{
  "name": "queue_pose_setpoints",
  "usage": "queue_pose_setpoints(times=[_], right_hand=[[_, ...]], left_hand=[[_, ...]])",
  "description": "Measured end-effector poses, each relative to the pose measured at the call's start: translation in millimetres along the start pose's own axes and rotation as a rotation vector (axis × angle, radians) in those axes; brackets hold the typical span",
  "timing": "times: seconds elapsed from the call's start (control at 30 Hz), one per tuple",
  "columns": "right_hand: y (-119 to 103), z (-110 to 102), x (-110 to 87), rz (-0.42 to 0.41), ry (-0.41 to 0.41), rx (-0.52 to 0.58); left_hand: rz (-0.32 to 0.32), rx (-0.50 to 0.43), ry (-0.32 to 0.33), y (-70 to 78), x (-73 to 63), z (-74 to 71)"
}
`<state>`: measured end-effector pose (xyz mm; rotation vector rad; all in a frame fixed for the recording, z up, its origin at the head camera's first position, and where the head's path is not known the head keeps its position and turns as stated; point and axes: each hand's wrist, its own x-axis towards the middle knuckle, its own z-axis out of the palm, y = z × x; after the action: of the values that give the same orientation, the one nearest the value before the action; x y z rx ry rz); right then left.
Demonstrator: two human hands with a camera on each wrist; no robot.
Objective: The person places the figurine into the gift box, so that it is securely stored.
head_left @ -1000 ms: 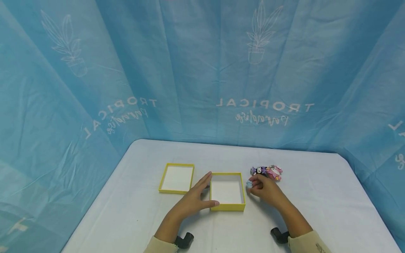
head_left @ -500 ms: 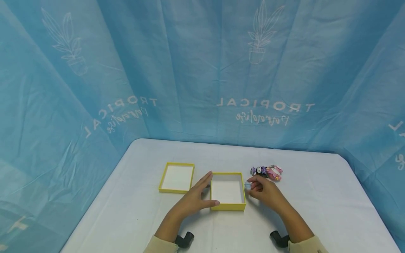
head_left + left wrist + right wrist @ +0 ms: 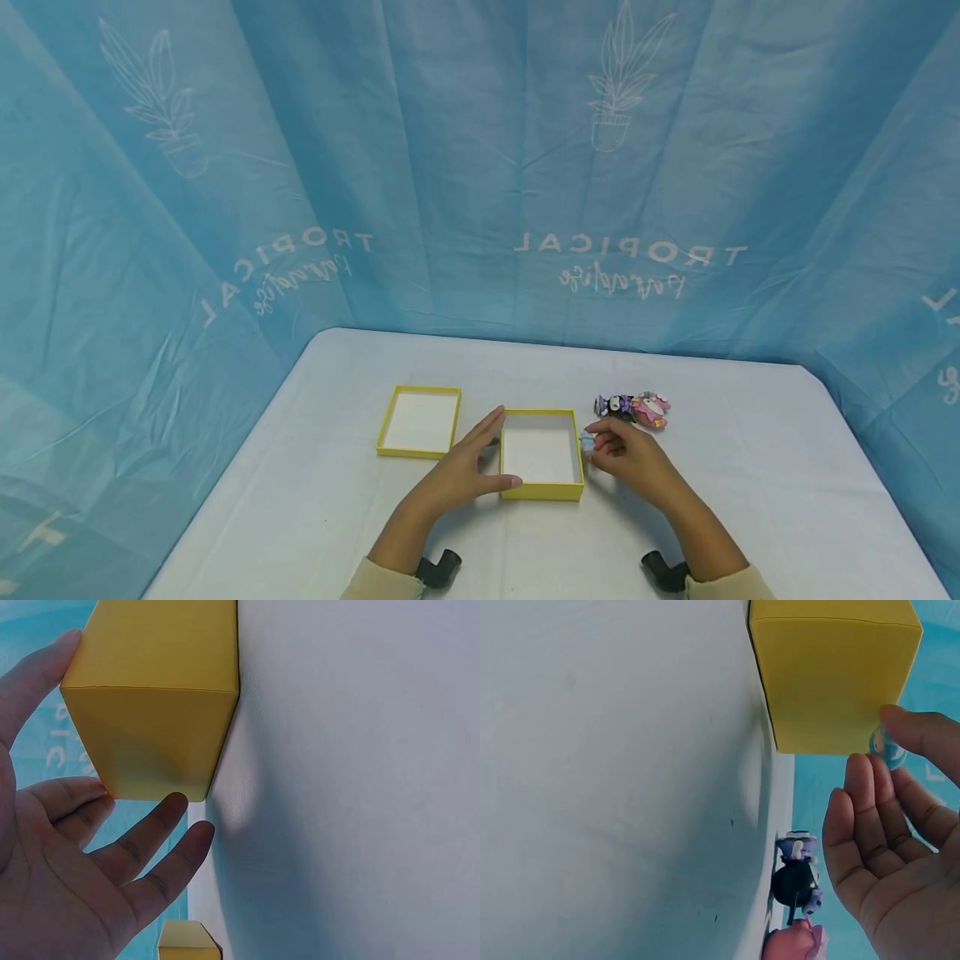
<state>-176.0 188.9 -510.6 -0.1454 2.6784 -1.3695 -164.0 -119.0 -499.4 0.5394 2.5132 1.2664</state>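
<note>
Starting at the left, we see the table's edge slant away toward the blue curtain (image 3: 442, 167), with a broad stretch of white cloth (image 3: 322, 467) between that edge and the shallow yellow-rimmed tray (image 3: 417, 421). Past a narrow strip of cloth comes our left hand (image 3: 467, 468), its fingers spread, thumb at the near left corner of the yellow box (image 3: 542, 492) and index finger along the far left one. The box sits upright and open at the top, deeper than the tray, with plain yellow walls, a thin rim and a white floor. Just beyond its right wall is the blue figure (image 3: 587, 441), pinched between the thumb and fingertips of our right hand (image 3: 632, 452); we cannot tell whether it touches the box. It is small, pale blue and rounded, with a white patch showing in the right wrist view, the rest hidden by fingers. Just behind that hand lie the purple-and-black figure (image 3: 615, 406) and the pink figure (image 3: 651, 408), side by side and apparently touching, well in from the table's far edge. Farther right, the cloth runs wide to the slanting right edge, leaving generous room on that side.
</note>
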Motion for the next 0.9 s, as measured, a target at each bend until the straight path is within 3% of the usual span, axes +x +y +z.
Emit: queue_pose_setpoints(times=[0.23,0.63,0.9], right_hand=[[-2.9,-4.2,-3.4,-0.010,0.032,0.004],[-10.8,-6.3,-7.9,-0.078,0.034,0.056],[-14.3,-6.9,-9.4,-0.078,0.024,0.086]], left_hand=[[0.001,-0.001,-0.004,2.7,0.5,1.7],[-0.003,0.008,-0.008,5.6,2.3,3.8],[0.007,-0.004,-0.014,4.4,3.6,5.3]])
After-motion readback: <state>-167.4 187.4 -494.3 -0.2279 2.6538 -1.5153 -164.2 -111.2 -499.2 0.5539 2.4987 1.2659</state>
